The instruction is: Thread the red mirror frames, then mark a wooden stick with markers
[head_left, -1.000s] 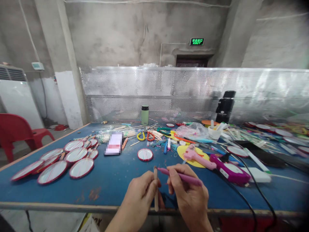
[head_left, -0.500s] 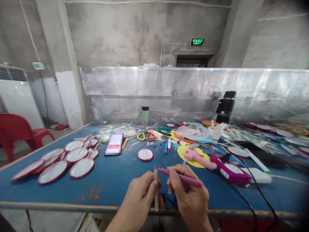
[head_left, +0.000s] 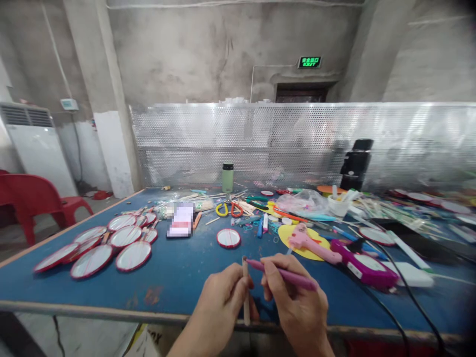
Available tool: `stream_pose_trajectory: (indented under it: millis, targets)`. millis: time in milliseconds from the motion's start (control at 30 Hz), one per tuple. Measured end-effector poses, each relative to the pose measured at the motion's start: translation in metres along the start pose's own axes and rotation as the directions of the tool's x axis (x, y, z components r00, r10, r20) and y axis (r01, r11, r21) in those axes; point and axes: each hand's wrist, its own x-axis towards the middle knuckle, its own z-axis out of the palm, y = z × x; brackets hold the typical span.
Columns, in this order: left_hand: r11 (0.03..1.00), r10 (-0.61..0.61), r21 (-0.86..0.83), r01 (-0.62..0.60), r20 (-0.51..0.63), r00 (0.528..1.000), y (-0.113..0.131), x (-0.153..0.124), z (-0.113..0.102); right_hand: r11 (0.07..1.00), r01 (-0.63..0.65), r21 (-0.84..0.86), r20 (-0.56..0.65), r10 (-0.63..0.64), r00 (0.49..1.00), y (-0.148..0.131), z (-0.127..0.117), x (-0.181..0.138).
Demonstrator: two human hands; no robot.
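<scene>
Near the table's front edge, my left hand (head_left: 224, 297) grips a thin flat wooden stick (head_left: 246, 302) between thumb and fingers, its length pointing away from me. My right hand (head_left: 295, 297) holds a pink marker pen (head_left: 293, 277) like a pencil. The pen's tip meets or nearly meets the far end of the stick, which looks dark. Just beyond my hands lies a round white disc (head_left: 228, 238) with a red rim. To the right, a pink glue gun (head_left: 316, 244) rests partly on a yellow oval piece (head_left: 284, 233).
Several red-rimmed discs (head_left: 91, 262) are piled at the left, near a phone (head_left: 181, 220). Pliers (head_left: 222, 210), sticks and pens clutter the middle. A green bottle (head_left: 227, 177) stands behind. On the right are a purple device (head_left: 366, 265) and black cables (head_left: 403, 297).
The whole view has shifted slightly, so everything appears a little further right. Both hands keep their grips, and the pen stays at the stick's far end.
</scene>
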Motion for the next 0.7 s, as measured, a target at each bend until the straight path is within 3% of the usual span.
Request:
stream_pose_trajectory:
  millis: [300, 700]
  targets:
    - [0.999, -0.016, 0.029, 0.016, -0.002, 1.000, -0.0016, 0.0005, 0.0003, 0.999, -0.026, 0.023, -0.039, 0.027, 0.999, 0.0008, 0.0021, 0.0002]
    - [1.000, 0.000, -0.002, 0.000, -0.003, 1.000, -0.0034, -0.0003, 0.0015, 1.000, -0.028, 0.006, 0.019, 0.028, 0.999, -0.0009, 0.0008, 0.0005]
